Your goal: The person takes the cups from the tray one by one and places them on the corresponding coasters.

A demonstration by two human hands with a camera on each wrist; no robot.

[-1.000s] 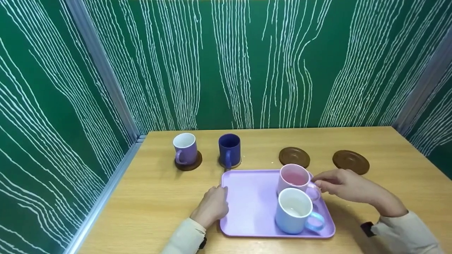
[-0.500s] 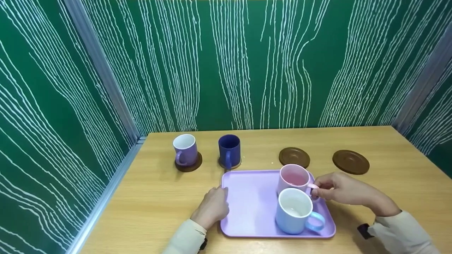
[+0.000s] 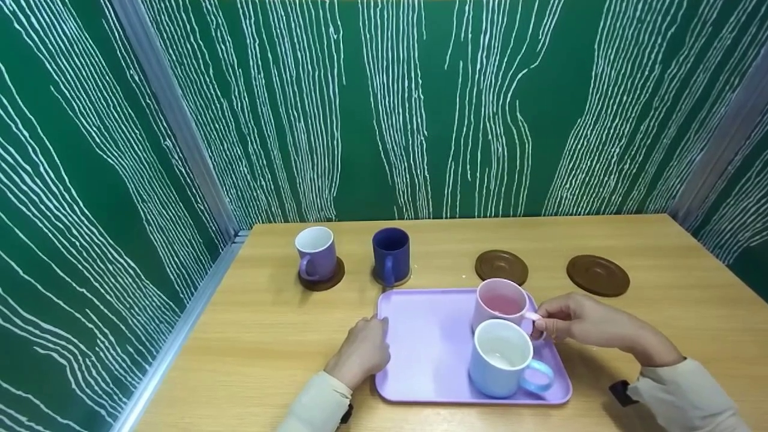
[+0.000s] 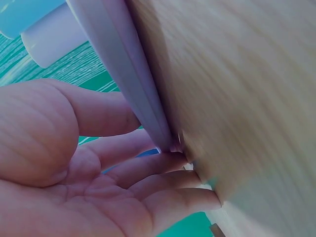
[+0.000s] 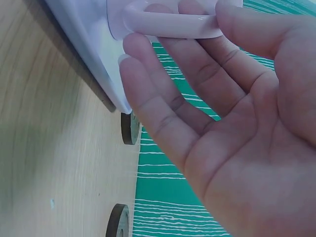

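Note:
A lilac tray (image 3: 429, 348) lies on the table in front of me. The pink mug (image 3: 487, 312), with pink liquid inside, stands on its right side at the back. In front of it is a light blue mug (image 3: 495, 375) with a white inside and a little clear liquid. My right hand (image 3: 591, 321) pinches the pink mug's handle (image 5: 170, 24) between thumb and fingers. My left hand (image 3: 363, 348) holds the tray's left rim; in the left wrist view the thumb (image 4: 111, 113) lies against it, and the other fingertips reach down to the table.
Behind the tray, a purple mug (image 3: 321, 261) stands on a dark coaster (image 3: 339, 273), and a dark blue mug (image 3: 401, 252) on another coaster (image 3: 405, 279). Two brown coasters, one behind the pink mug (image 3: 498, 263) and one farther right (image 3: 597, 276), bear nothing. A green wall (image 3: 468, 108) borders the table.
My right hand has closed on the pink mug's handle, having been beside it with fingers at its top. The left hand, tray and mugs have stayed in place.

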